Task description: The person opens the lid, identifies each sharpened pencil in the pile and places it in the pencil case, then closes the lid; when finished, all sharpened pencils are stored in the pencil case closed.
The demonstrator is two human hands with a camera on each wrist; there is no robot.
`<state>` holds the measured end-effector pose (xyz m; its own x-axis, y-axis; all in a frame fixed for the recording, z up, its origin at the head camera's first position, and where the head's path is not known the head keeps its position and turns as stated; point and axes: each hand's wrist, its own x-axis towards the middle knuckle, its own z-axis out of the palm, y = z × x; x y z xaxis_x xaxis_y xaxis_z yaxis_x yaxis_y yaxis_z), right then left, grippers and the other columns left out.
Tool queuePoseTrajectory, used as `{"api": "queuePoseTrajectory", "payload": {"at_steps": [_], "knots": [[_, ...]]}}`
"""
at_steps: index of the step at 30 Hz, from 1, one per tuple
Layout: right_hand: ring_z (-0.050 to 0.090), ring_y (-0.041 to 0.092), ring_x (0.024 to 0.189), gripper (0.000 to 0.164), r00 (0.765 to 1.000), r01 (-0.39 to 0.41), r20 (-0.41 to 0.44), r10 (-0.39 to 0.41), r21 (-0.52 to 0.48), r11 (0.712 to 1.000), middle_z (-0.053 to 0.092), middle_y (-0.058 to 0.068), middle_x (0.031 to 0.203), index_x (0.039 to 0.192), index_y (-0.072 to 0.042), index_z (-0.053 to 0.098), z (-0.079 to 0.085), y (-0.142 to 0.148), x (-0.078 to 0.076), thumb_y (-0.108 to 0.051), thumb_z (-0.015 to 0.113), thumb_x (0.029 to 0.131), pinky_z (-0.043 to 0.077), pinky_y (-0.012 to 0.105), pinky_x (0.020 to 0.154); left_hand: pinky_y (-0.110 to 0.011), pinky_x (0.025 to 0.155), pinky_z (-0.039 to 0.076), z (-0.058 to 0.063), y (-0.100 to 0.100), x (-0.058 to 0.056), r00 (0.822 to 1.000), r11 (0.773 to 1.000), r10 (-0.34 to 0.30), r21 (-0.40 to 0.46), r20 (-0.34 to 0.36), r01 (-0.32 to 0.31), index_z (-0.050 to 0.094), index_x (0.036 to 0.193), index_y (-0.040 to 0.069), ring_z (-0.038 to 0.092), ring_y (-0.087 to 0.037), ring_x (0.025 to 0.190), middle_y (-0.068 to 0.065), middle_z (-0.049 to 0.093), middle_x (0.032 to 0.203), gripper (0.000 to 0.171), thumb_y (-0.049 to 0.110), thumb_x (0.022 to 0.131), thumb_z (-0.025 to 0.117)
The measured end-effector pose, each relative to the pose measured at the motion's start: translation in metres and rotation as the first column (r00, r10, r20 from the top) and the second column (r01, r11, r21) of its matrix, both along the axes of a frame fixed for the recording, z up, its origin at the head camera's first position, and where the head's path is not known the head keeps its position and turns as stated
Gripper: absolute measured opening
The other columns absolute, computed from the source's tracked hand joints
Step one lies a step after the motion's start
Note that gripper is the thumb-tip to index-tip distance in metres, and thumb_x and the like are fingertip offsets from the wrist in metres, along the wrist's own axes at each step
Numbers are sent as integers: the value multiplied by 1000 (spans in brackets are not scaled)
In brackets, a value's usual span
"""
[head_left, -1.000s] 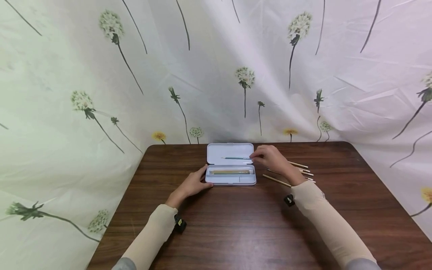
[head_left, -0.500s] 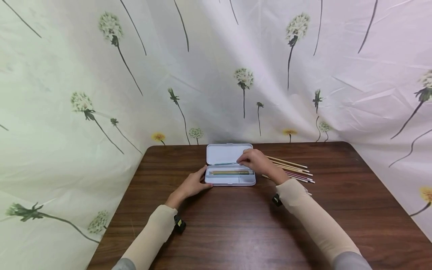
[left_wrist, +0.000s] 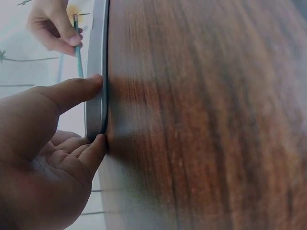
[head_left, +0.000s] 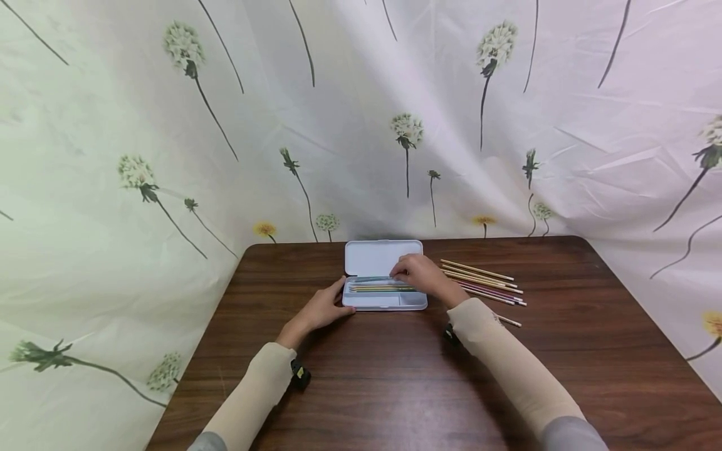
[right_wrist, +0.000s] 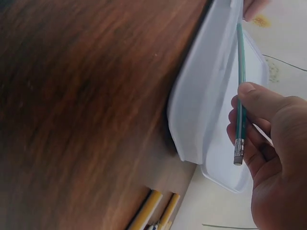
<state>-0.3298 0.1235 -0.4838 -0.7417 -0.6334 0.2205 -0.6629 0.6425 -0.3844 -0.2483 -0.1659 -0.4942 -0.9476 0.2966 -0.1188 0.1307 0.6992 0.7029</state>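
A white pencil case (head_left: 369,302) lies on the table with its lid (head_left: 375,255) folded back toward the curtain. My left hand (head_left: 320,307) holds the case's left end, thumb at the front corner and fingers by the back one. Over the rear of the tray, my right hand (head_left: 422,274) pinches a green pencil (right_wrist: 241,62) between thumb and fingers near its eraser end. That pencil points left, almost level. Several pencils (head_left: 369,289) lie side by side in the long rear compartment, their right ends hidden by my right hand.
Several loose pencils (head_left: 479,274) lie fanned out right of the case, some partly behind my right forearm. The brown wooden table (head_left: 389,376) meets a flower-printed curtain (head_left: 361,125) at its far edge.
My right hand has carried the green pencil left and down from in front of the lid to the rear compartment. Its departure uncovers more of the loose pencils. My left hand stays put.
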Motion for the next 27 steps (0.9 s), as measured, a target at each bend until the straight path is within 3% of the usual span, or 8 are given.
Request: {"api": "queuePoseTrajectory", "payload": {"at_steps": [9,18,27], "knots": [[73,18,96,9,999,38,-14,-37,90,995,80,2,101,100,-13,85,-6,-8,2,-9,78,97,62,40,88,-48,120,47,0,0,-1,1000,1000,0,10,11,0,24,169,3,48,-35,152,-19,27,175,89,23,101,76],[72,18,91,15,992,-9,-118,32,191,982,77,3,98,102,-13,87,-9,-10,5,-4,76,97,62,37,82,-48,120,47,-1,0,-2,1000,1000,2,11,18,-2,23,170,3,47,-35,153,-19,26,175,90,24,101,77],[72,19,93,20,987,4,-156,43,290,957,76,2,98,103,-15,87,-4,-12,9,-2,72,99,63,36,82,-48,121,46,-2,0,-2,1000,1000,-2,8,12,2,23,169,2,45,-34,153,-20,26,175,90,23,101,77]]}}
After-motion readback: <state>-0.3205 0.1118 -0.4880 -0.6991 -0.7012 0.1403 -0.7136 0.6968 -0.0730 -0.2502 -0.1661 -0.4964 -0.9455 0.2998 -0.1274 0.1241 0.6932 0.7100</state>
